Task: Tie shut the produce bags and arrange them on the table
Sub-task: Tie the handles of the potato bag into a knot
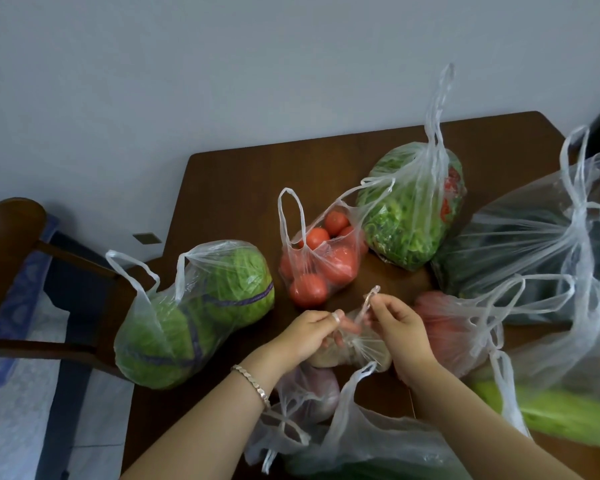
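Worn on the wrist of the left hand (pixel 309 329): one bracelet (pixel 252 384) of flat, silver-coloured metal links, close-fitting, with small faceted segments catching the light. Worn on a finger of the same hand: one ring (pixel 336 317), a plain pale band, silvery and smooth, finer detail too blurred to list. Right hand (pixel 400 329) and both forearms: bare up to the frame edge.

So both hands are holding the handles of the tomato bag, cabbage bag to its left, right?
No: the head view shows the left hand and right hand holding the handles of the small pale-produce bag in front of the tomato bag, which lies untouched. The cabbage bag is left of the tomatoes.
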Available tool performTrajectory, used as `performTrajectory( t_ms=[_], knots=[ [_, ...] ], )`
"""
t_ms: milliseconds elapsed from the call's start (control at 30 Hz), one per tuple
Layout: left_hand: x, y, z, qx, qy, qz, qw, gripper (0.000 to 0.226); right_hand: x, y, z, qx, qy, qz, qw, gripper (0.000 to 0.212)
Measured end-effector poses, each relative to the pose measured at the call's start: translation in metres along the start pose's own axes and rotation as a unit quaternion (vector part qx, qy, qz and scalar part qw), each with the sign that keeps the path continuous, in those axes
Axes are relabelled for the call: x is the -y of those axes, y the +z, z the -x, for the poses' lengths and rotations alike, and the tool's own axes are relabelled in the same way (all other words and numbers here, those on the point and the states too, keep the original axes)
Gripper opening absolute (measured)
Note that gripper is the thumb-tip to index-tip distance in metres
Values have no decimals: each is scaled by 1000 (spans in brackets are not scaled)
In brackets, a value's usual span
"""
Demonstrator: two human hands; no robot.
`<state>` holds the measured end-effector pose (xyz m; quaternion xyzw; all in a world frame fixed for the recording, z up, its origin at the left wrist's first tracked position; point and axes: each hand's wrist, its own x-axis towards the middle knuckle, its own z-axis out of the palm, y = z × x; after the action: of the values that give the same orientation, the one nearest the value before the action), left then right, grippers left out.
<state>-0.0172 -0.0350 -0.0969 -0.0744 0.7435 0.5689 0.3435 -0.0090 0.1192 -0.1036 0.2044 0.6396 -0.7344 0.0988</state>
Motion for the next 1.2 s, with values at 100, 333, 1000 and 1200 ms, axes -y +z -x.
performTrajectory(
  t_ms=[100,333,1000,1200],
  knots=[
    [6,1,0,-29,-4,51,998,36,-20,-1,9,21,26,72,997,16],
    [10,3,0,-48,10,96,994,39,-30,11,17,41,-23,104,993,20],
    [-26,13,-21,-54,33,-54,997,26,-31,9,7,78,34,138,987,24],
    [8,21,-10,-53,92,-332,937,29,-30,4,6,29,108,13,994,17]
  ],
)
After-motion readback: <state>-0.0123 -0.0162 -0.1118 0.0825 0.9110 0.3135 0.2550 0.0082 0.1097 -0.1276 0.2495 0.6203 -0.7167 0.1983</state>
